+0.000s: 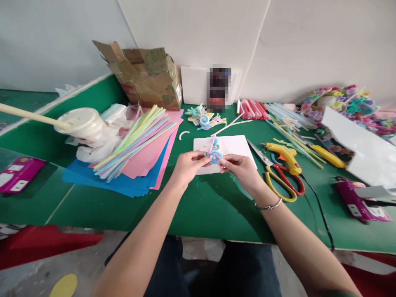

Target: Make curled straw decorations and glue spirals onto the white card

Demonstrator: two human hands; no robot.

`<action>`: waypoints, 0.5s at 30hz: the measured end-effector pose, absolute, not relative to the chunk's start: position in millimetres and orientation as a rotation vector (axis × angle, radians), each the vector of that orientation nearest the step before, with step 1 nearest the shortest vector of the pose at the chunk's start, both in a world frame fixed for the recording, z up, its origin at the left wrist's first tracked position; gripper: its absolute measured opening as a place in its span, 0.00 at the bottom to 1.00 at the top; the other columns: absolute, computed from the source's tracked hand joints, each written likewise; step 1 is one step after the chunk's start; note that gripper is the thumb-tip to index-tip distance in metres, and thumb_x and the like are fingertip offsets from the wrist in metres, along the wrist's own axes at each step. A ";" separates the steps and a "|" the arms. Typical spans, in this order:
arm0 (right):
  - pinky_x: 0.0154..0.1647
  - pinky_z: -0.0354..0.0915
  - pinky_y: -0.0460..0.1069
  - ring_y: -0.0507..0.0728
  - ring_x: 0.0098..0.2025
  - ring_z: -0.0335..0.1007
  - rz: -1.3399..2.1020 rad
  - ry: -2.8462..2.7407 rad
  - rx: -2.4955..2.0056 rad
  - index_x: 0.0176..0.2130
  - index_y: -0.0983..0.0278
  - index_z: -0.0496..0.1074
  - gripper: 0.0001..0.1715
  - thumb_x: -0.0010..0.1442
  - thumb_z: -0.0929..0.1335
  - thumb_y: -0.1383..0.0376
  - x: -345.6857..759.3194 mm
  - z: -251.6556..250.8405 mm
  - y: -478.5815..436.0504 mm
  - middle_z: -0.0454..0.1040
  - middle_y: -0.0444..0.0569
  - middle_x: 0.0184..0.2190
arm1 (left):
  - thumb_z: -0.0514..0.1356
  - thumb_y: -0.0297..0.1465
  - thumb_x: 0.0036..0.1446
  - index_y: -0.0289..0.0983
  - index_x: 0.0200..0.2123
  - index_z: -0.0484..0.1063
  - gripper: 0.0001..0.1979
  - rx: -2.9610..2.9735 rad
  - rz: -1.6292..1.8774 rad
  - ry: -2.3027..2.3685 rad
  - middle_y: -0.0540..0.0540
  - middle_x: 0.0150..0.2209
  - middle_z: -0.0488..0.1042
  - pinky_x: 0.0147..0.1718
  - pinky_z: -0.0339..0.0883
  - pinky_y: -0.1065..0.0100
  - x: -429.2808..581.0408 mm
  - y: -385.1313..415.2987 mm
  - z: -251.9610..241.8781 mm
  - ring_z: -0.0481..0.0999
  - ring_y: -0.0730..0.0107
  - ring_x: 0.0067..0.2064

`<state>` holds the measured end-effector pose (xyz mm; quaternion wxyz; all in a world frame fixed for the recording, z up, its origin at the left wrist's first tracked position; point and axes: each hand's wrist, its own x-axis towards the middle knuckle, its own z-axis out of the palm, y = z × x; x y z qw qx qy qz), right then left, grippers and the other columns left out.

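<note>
L hand (187,167) & R hand (243,169) pinched pastel spiral pc. (215,157) btwn them, over white board (239,145) on green bench (201,210); scissors (268,162) lay nr glue gun (286,156).

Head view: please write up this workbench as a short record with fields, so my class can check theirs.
Left hand: pinching the left side of a curled pastel piece
Right hand: pinching its right side
Below the hands: white board
Tools, to the right: scissors, yellow glue gun
Materials, to the left: pastel stems over coloured sheets
Back left: open cardboard box
</note>
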<state>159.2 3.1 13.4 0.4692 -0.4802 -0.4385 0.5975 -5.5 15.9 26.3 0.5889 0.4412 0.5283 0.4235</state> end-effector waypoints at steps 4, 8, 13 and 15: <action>0.35 0.74 0.52 0.51 0.25 0.72 1.434 -1.029 -1.212 0.27 0.63 0.78 0.17 0.38 0.77 0.54 158.1 15.1 2.0 0.76 0.44 0.24 | 0.67 0.31 0.43 0.34 0.32 0.79 0.10 1.047 1.027 1.240 0.45 0.33 0.80 0.39 0.74 0.65 -3.5 15.3 24.1 0.79 0.67 0.33; 0.36 0.75 0.52 0.51 0.25 0.72 1.436 -0.978 -1.218 0.28 0.63 0.79 0.17 0.37 0.77 0.55 158.0 14.6 2.3 0.78 0.45 0.26 | 0.67 0.33 0.42 0.34 0.32 0.79 0.12 1.087 1.071 1.243 0.45 0.32 0.80 0.39 0.74 0.64 0.2 13.9 21.6 0.79 0.64 0.34; 0.36 0.74 0.51 0.50 0.23 0.72 1.472 -0.914 -1.210 0.25 0.63 0.78 0.17 0.34 0.78 0.56 157.6 13.6 3.1 0.77 0.44 0.23 | 0.67 0.33 0.42 0.34 0.31 0.79 0.11 1.041 1.126 1.239 0.45 0.32 0.80 0.41 0.74 0.63 6.6 10.8 19.1 0.80 0.63 0.35; 0.36 0.74 0.51 0.50 0.23 0.71 1.481 -0.887 -1.212 0.23 0.63 0.78 0.17 0.33 0.78 0.56 157.4 14.0 3.1 0.76 0.43 0.22 | 0.67 0.33 0.42 0.35 0.31 0.79 0.11 1.032 1.138 1.235 0.46 0.31 0.80 0.41 0.74 0.62 8.3 10.2 18.0 0.80 0.63 0.35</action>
